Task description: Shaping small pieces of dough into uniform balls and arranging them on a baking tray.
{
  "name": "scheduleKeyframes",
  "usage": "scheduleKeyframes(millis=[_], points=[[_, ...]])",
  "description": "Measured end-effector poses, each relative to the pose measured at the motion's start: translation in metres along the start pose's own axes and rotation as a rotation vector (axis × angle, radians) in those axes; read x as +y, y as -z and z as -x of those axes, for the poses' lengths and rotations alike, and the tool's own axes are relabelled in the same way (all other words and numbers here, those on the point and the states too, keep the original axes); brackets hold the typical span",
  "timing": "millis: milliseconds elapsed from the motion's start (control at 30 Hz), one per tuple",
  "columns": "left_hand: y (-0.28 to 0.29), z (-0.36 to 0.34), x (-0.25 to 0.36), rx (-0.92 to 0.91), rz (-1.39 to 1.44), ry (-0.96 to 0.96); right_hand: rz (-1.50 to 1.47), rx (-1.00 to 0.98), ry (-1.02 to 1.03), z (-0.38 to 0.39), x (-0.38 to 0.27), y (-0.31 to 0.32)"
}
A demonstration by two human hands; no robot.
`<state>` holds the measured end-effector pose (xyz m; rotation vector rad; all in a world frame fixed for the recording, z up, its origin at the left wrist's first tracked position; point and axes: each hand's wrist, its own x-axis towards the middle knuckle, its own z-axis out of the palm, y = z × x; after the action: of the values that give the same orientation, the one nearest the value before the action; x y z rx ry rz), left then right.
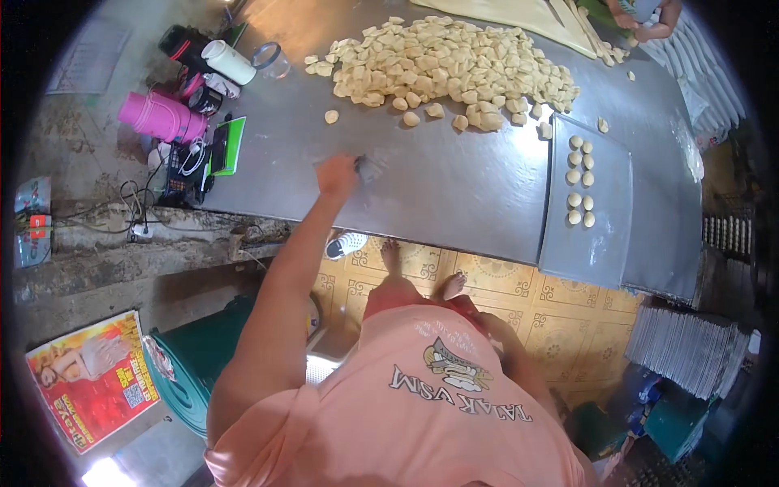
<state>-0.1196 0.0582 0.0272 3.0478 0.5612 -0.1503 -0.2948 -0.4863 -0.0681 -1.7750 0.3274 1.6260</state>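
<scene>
On the grey metal table [454, 195], my left hand [337, 174] is closed, with a small dark thing at its fingertips that I cannot make out. A pale floury smear lies on the metal just right of it. My right arm [519, 357] hangs by my side, its hand near my red shorts and its fingers mostly hidden. Beyond my left hand, a large heap of cut dough pieces [438, 65] spreads over the table, with a few loose at its front. Several round dough balls [574, 176] sit in two columns on a metal tray [600, 252] to the right.
A white tumbler [228, 62], a pink insulated cup [162, 118], a clear jar [271, 60] and a green-edged phone or pad [228, 146] crowd the left end. At the far right, another person's hands [649, 24] are near a dough sheet [527, 20]. Stacked trays [686, 349] stand lower right.
</scene>
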Motion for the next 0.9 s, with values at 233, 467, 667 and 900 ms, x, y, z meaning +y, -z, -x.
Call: scheduleKeyframes(millis=[233, 467, 667, 900], points=[[-0.007, -0.071, -0.024, 0.031, -0.001, -0.022, -0.343, -0.131, -0.037, -0.038, 0.053, -0.005], [-0.031, 0.082, 0.022, 0.043, -0.038, -0.196, -0.280, 0.004, -0.036, -0.019, 0.020, -0.004], [-0.025, 0.133, 0.046, 0.200, 0.035, -0.296, -0.361, -0.034, -0.006, -0.030, 0.021, -0.008], [0.001, -0.043, 0.027, 0.151, 0.047, -0.107, -0.414, 0.004, -0.049, -0.037, 0.061, -0.015]])
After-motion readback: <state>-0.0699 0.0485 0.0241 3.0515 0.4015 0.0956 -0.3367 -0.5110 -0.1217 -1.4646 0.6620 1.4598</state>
